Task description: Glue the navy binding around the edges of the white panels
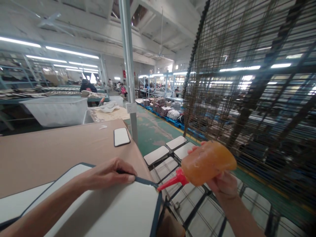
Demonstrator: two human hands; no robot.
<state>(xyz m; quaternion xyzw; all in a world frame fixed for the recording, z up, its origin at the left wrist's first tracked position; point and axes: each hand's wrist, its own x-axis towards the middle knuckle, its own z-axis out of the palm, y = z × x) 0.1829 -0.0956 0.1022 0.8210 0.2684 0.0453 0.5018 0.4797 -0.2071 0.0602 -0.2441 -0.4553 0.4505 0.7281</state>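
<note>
A white panel with a dark blue edge lies in front of me on the tan-covered table. My left hand grips its far edge, thumb on top and fingers curled under. In my right hand is a squeeze bottle of amber liquid, probably glue, held tilted on its side. Its red nozzle points left and down, with the tip at the panel's right corner. Whether the tip touches the edging, I cannot tell exactly. More dark-edged white panels lie beneath my left forearm.
A small dark-edged white piece lies near the table's far right corner, by a metal post. To the right, a wire rack carries several white pieces; a tall mesh rack stands beyond. A white bin and a seated person are further back.
</note>
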